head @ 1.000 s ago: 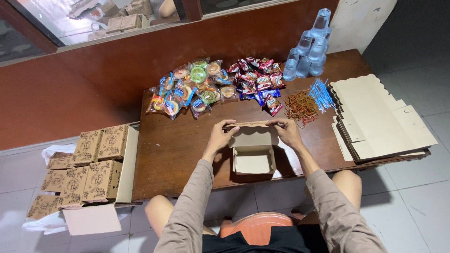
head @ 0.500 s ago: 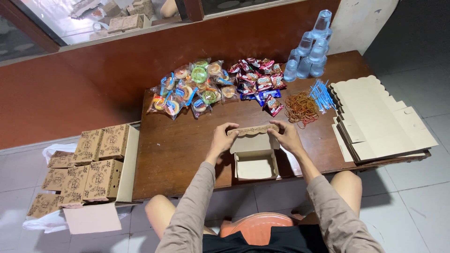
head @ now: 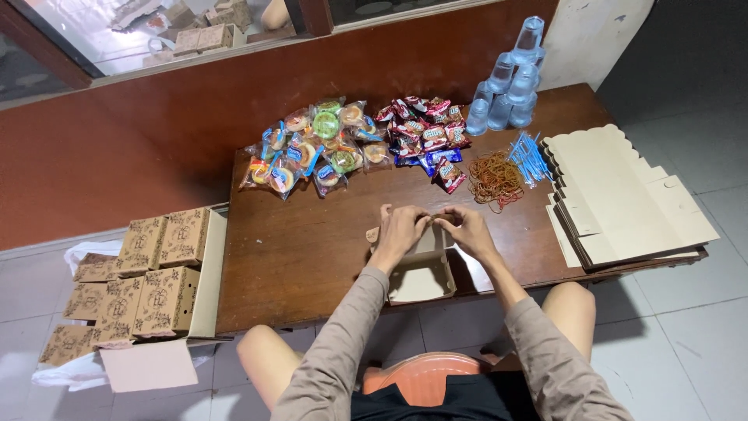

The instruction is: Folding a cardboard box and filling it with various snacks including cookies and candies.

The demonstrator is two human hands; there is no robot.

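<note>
My left hand (head: 399,232) and right hand (head: 465,231) have moved closer together on the far flap of the small cardboard box (head: 421,274). Both grips pinch it shut. The box sits on the desk (head: 296,249), near my edge, open.

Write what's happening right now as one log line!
left hand: on box flap | right hand: on box flap | cardboard box: open, on table | snack packets: beyond box
</note>
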